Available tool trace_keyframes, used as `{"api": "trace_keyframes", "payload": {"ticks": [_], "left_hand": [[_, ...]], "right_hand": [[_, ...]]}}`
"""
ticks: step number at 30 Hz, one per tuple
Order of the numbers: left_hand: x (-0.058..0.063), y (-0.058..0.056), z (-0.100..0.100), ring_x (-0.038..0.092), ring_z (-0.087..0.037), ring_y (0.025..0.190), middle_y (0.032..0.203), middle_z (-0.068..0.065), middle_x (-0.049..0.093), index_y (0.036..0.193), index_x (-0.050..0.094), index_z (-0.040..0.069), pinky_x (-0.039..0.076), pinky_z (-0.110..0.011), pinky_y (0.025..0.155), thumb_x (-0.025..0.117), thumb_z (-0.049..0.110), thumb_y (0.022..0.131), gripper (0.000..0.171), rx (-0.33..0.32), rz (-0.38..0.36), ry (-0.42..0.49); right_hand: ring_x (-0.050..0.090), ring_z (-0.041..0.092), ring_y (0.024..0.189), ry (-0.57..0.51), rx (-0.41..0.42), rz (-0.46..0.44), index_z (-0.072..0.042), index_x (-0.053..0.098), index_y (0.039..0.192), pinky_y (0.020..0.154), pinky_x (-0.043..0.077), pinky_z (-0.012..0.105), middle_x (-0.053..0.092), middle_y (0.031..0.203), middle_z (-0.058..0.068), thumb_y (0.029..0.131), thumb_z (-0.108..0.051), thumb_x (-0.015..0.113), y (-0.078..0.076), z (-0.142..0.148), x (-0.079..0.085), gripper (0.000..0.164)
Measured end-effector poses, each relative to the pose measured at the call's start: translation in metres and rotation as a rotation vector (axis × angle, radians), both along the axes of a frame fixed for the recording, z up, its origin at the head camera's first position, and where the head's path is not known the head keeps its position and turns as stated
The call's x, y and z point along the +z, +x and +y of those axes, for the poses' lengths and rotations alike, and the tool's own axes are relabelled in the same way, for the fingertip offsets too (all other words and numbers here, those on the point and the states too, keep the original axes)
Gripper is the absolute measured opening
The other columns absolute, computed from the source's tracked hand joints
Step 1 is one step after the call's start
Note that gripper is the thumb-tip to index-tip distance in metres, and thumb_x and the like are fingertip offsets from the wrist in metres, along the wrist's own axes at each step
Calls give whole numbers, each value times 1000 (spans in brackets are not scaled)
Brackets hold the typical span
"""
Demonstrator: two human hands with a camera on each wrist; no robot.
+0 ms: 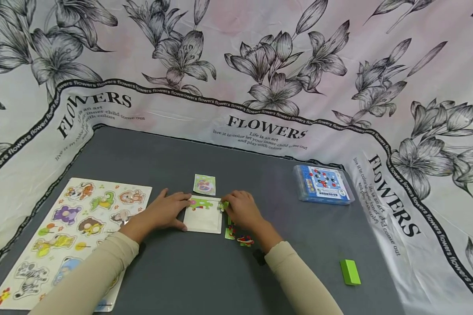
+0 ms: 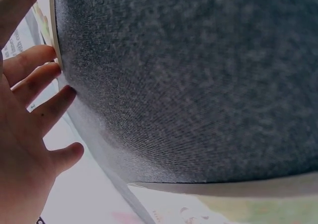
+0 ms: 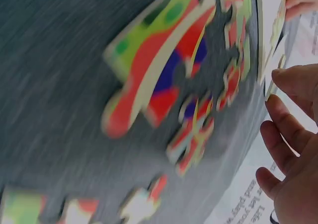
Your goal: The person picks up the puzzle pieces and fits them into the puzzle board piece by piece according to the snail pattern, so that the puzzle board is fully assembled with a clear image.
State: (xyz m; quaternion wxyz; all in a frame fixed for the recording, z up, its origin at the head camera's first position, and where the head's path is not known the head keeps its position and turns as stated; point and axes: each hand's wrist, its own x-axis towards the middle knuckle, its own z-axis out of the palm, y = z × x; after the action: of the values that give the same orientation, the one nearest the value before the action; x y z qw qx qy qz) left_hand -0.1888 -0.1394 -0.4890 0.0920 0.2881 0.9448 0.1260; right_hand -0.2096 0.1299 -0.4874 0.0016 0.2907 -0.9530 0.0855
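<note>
A white puzzle tray (image 1: 203, 222) lies between the two hands, with a few joined green puzzle pieces (image 1: 200, 203) along its far edge. My left hand (image 1: 166, 211) steadies the tray's left side, fingers spread and fingertips touching the rim. Between thumb and index finger, my right hand (image 1: 242, 211) pinches a small green puzzle piece (image 1: 223, 205) at the tray's far right corner; in the right wrist view this piece (image 3: 276, 80) appears edge-on. Loose puzzle pieces (image 3: 164, 65) in red, green and blue lie on the table beside the right hand, partly hidden by it in the head view.
Beyond the tray lies a small picture card (image 1: 204, 184). A large animal puzzle board (image 1: 72, 227) covers the left side, partly under the left forearm. At the right are a blue plastic box (image 1: 324, 184) and a green block (image 1: 350, 272). Flowered cloth (image 1: 260, 127) borders the grey table.
</note>
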Motion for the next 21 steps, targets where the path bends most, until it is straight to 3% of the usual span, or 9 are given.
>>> {"api": "trace_keyframes", "payload": {"ticks": [11, 21], "left_hand": [[0, 0, 0, 40, -34, 137, 147, -13, 47, 134, 58, 4, 22, -71, 107, 82, 47, 72, 78, 4, -8, -5], [0, -2, -2, 39, -32, 138, 148, -12, 45, 134, 58, 4, 22, -70, 108, 81, 47, 73, 79, 13, -17, -30]], "right_hand": [[54, 24, 117, 64, 24, -16, -21, 70, 114, 108, 35, 47, 64, 120, 0, 93, -23, 67, -4, -21, -9, 21], [54, 22, 112, 72, 32, 12, -23, 73, 110, 106, 36, 47, 64, 116, -3, 90, -16, 69, -3, -29, -7, 21]]}}
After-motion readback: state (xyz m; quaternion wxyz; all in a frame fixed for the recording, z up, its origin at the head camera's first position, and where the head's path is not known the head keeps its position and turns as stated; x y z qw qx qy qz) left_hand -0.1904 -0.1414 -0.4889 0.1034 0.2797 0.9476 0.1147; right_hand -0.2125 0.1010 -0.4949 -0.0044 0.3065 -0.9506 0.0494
